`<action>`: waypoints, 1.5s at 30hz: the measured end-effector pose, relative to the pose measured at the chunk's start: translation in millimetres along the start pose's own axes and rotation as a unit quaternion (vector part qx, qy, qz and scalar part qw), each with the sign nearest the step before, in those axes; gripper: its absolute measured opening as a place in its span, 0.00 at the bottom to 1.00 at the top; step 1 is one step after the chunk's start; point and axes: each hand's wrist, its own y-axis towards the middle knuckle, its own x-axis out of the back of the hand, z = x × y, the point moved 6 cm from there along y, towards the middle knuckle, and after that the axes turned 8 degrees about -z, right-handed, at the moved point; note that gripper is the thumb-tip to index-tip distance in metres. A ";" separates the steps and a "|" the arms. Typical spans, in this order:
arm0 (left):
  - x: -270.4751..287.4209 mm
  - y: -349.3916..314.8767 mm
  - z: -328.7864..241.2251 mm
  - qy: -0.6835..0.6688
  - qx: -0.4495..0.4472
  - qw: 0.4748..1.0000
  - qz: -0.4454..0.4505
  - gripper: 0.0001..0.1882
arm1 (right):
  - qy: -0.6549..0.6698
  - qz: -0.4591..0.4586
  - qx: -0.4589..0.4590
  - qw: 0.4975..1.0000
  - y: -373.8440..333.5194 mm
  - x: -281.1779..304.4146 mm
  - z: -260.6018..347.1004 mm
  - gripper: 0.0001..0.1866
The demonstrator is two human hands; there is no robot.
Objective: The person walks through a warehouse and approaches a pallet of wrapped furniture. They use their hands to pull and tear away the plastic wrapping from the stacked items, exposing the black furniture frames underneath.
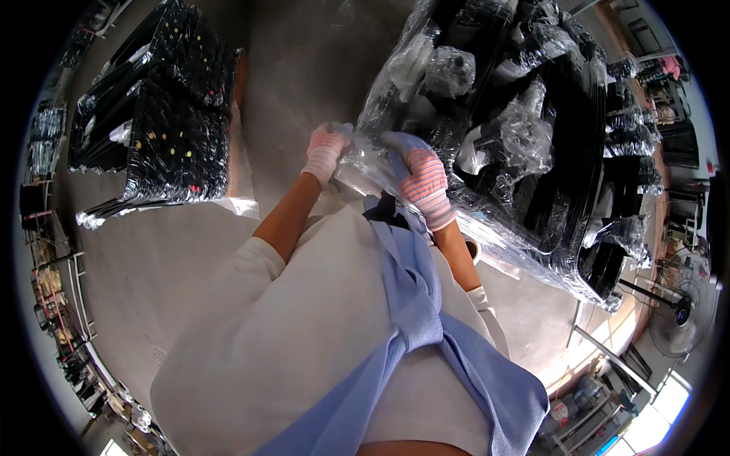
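Observation:
Both of my hands wear knitted gloves with pink stripes and bluish-grey fingers. My left hand (328, 146) is closed on a gathered bit of clear plastic film (365, 152), just off the corner of a large wrapped stack (559, 220). To its right, my right hand (426, 182) is bent round the film at the stack's near side, its fingers pointing left. Part of its grip is hidden. Black parts make up the stack, with crumpled clear wrap bunched between them. A blue cloth (414, 304) hangs knotted over my white shirt.
On the left, another film-wrapped stack of black panels (179, 137) stands on a brown base. Grey concrete floor (296, 68) runs between the stacks. A standing fan (682, 311) is at the far right, and loaded racks (57, 304) line the left edge.

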 end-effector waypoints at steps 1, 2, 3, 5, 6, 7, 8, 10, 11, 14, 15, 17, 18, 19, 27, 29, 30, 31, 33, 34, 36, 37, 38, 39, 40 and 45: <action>-0.4 -12.2 -1.0 -0.107 0.039 0.993 0.028 0.27 | -0.064 0.060 -0.050 0.995 -2.5 -16.9 -18.1 0.04; 2.5 -20.6 -1.1 -0.212 0.078 0.973 0.049 0.24 | -0.079 0.100 -0.098 0.987 -1.8 -34.6 -33.4 0.07; 5.2 -15.3 8.8 -0.192 0.088 0.976 0.046 0.21 | -0.095 0.138 -0.147 0.975 0.6 -51.0 -45.8 0.12; 9.6 -8.6 24.2 -0.150 0.108 0.982 0.042 0.15 | -0.119 0.221 -0.273 0.929 9.8 -58.7 -44.0 0.17; 9.7 -11.1 27.6 -0.180 0.136 0.973 0.059 0.12 | -0.098 0.168 -0.214 0.957 13.1 -61.4 -37.8 0.18; 9.2 -15.9 31.3 -0.209 0.163 0.961 0.076 0.10 | -0.075 0.114 -0.153 0.979 11.5 -64.6 -34.1 0.19; 11.5 -22.8 28.3 -0.240 0.188 0.948 0.090 0.07 | -0.050 0.059 -0.088 0.993 13.8 -64.0 -26.1 0.20; 14.6 -27.6 26.5 -0.258 0.203 0.938 0.109 0.07 | -0.006 0.079 -0.129 0.988 11.7 -66.7 -32.2 0.25; 16.7 -30.0 27.1 -0.266 0.212 0.933 0.117 0.07 | -0.008 0.078 -0.130 0.988 13.4 -66.4 -31.0 0.25; 20.1 -31.8 27.3 -0.265 0.216 0.931 0.130 0.07 | -0.008 0.077 -0.138 0.987 14.0 -68.8 -29.5 0.24; 19.2 -28.8 31.2 -0.264 0.216 0.931 0.129 0.09 | -0.017 0.081 -0.134 0.988 14.9 -69.0 -29.9 0.23; 16.3 -23.8 37.8 -0.258 0.218 0.932 0.130 0.12 | -0.027 0.085 -0.129 0.988 15.7 -69.1 -30.3 0.22; 16.0 -24.1 39.9 -0.256 0.225 0.931 0.131 0.13 | -0.027 0.085 -0.128 0.988 16.3 -69.0 -30.2 0.22; 16.1 -24.8 41.8 -0.255 0.231 0.930 0.131 0.13 | -0.027 0.086 -0.126 0.988 16.7 -68.6 -29.9 0.21; 30.5 -52.4 -10.3 -0.268 0.000 0.950 0.163 0.10 | -0.005 0.101 -0.135 0.986 18.1 -66.5 -29.1 0.19; 29.4 -58.1 -29.4 -0.301 -0.096 0.931 0.183 0.09 | 0.005 0.103 -0.130 0.986 20.7 -64.2 -24.6 0.18; 25.9 -58.7 -34.3 -0.309 -0.099 0.926 0.194 0.09 | 0.058 0.087 -0.171 0.980 19.3 -63.9 -28.2 0.17; 21.4 -57.9 -39.6 -0.317 -0.102 0.920 0.205 0.09 | 0.110 0.071 -0.211 0.969 16.8 -64.5 -32.8 0.17; 17.2 -59.6 -55.0 -0.317 -0.121 0.914 0.224 0.09 | 0.188 0.062 -0.276 0.941 6.0 -69.4 -41.5 0.18; 16.3 -61.1 -63.1 -0.310 -0.136 0.912 0.231 0.10 | 0.213 0.070 -0.302 0.926 -3.7 -74.5 -46.3 0.20; 14.1 -62.8 -75.2 -0.317 -0.103 0.910 0.245 0.09 | 0.132 0.091 -0.282 0.946 -5.8 -75.2 -38.6 0.25; 11.8 -63.3 -77.9 -0.331 -0.055 0.908 0.252 0.09 | 0.024 0.100 -0.233 0.967 -7.7 -72.9 -28.5 0.27; 7.7 -63.7 -77.6 -0.343 -0.007 0.903 0.260 0.09 | -0.086 0.105 -0.183 0.974 -8.0 -72.3 -18.5 0.29; 4.6 -61.5 -79.0 -0.341 0.000 0.904 0.258 0.09 | -0.115 0.128 -0.207 0.963 -10.7 -76.9 -19.2 0.31; 1.5 -58.1 -80.3 -0.340 0.006 0.905 0.255 0.08 | -0.179 0.140 -0.202 0.953 -7.9 -76.3 -19.9 0.31; -2.7 -55.2 -81.9 -0.346 0.019 0.902 0.258 0.09 | -0.251 0.189 -0.268 0.911 -5.5 -69.9 -27.7 0.23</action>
